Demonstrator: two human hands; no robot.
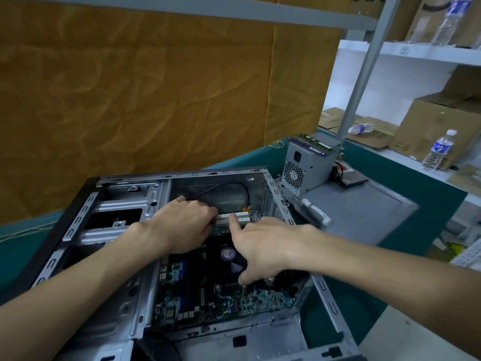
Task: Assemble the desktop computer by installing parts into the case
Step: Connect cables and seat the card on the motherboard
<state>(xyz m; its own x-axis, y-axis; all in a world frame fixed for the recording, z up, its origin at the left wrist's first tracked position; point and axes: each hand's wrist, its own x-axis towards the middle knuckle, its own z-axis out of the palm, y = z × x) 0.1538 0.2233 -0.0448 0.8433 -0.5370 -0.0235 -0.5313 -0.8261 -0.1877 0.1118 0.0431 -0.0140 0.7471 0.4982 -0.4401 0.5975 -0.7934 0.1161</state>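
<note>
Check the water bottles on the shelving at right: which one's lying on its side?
The bottle behind the grey post, lying flat on the cardboard. The bottle on the top shelf and the one by the cardboard box both stand upright.

Open case (276, 188), motherboard (234, 300) inside

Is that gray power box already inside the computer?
No, the power supply stands on the side panel outside the case.

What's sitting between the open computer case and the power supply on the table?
In the head view, a gray side panel lies flat between the case and the power supply, with a white-handled tool on its near edge.
</note>
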